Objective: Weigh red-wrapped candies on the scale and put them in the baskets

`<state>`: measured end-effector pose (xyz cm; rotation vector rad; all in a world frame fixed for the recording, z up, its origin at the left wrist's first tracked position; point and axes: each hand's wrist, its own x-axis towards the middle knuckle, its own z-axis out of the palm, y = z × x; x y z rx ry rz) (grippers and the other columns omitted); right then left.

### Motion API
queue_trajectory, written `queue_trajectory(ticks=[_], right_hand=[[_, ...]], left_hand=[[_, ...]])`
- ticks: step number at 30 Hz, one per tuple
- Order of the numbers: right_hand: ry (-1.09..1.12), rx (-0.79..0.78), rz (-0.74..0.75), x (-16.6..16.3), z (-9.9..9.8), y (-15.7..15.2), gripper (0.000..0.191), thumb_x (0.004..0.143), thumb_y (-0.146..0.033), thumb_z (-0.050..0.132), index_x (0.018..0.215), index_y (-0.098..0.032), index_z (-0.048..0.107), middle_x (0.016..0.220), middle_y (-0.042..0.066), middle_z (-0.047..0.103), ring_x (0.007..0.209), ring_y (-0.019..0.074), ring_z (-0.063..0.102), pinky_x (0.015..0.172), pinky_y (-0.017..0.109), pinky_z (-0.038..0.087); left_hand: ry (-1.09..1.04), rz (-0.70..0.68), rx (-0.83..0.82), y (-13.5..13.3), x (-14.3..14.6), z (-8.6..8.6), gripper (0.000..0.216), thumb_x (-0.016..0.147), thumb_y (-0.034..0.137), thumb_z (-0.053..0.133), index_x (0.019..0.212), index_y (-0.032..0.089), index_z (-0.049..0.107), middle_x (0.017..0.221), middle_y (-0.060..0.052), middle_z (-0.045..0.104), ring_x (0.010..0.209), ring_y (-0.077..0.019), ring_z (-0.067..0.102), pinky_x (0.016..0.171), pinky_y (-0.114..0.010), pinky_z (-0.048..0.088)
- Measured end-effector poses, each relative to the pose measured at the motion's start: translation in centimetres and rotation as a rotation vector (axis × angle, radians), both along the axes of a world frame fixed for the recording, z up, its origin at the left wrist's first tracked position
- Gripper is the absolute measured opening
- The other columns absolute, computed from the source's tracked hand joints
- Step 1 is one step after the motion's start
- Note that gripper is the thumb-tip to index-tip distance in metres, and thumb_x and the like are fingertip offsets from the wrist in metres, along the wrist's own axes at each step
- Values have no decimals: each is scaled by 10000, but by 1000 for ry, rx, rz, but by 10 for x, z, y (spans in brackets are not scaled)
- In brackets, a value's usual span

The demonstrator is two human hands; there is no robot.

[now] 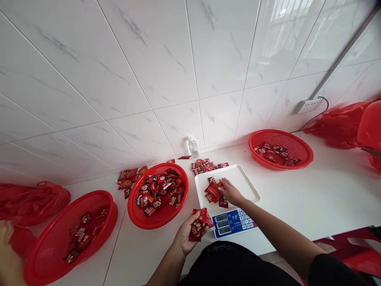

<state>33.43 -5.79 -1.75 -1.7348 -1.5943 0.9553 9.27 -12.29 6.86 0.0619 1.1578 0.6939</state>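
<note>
Head view: left hand (183,237), grip closed around a bunch of red packets (196,229), thumb over them, presumably to stop slipping; held at the near left corner of the scale (232,223). Right hand (233,193), fingers extended over loose packets (210,196) on the white tray (250,190), whose raised rim likely contains them; whether its grip pinches any, cannot tell. Red basket (137,219), packet-filled, on the table (139,254) left of the scale, apparently for easy reach. Clear bottle (193,148), by the wall, seemingly out of the way.

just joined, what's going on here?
A person's left hand holds a bunch of red packets. The right hand is at a small pile of packets on the white tray of a scale. A fuller red basket stands left of the tray, another basket to the right.
</note>
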Motion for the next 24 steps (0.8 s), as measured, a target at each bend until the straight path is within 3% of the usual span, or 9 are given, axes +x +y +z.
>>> queue_trajectory(ticks=[5, 8, 13, 16, 21, 24], right_hand=[[101, 48, -3, -11, 20, -33, 563, 837, -549, 417, 1332, -281, 385, 1418, 49, 361, 1288, 247, 348, 1056, 427, 300], [331, 29, -12, -11, 36, -59, 549, 801, -555, 493, 1281, -293, 446, 1335, 63, 457, 1230, 265, 411, 1029, 455, 324], [1051, -422, 75, -33, 58, -103, 529, 815, -566, 483, 1263, -289, 436, 1243, 76, 536, 1098, 253, 541, 892, 458, 446], [1340, -595, 77, -45, 66, -114, 502, 831, -575, 450, 1241, -286, 442, 1184, 78, 579, 1004, 239, 603, 858, 463, 461], [1417, -634, 16, -44, 68, -112, 445, 820, -491, 537, 1199, -271, 460, 1123, 75, 622, 964, 240, 625, 816, 454, 488], [1432, -639, -7, -38, 70, -109, 444, 831, -469, 531, 1215, -264, 442, 1099, 73, 638, 949, 236, 633, 797, 437, 503]], left_hand=[[-30, -19, 2, 1, 5, 0, 318, 747, 203, 658, 1020, 130, 512, 843, -100, 676, 706, -201, 671, 597, -293, 552], [-21, -57, 18, 1, 10, 3, 338, 745, 208, 660, 1041, 131, 516, 857, -103, 677, 690, -191, 668, 588, -288, 548], [-10, -290, 216, -2, 30, 6, 365, 714, 245, 692, 1038, 139, 562, 829, -95, 681, 643, -190, 657, 547, -284, 530], [1, -372, 311, -4, 43, 8, 364, 686, 264, 716, 1007, 142, 596, 828, -98, 686, 702, -216, 664, 607, -307, 530], [-2, -371, 398, -3, 54, 17, 309, 715, 339, 679, 945, 139, 631, 835, -85, 689, 789, -215, 659, 706, -297, 510], [-53, -285, 280, 1, 56, 25, 301, 741, 343, 654, 967, 146, 632, 856, -85, 696, 828, -225, 656, 718, -297, 506]])
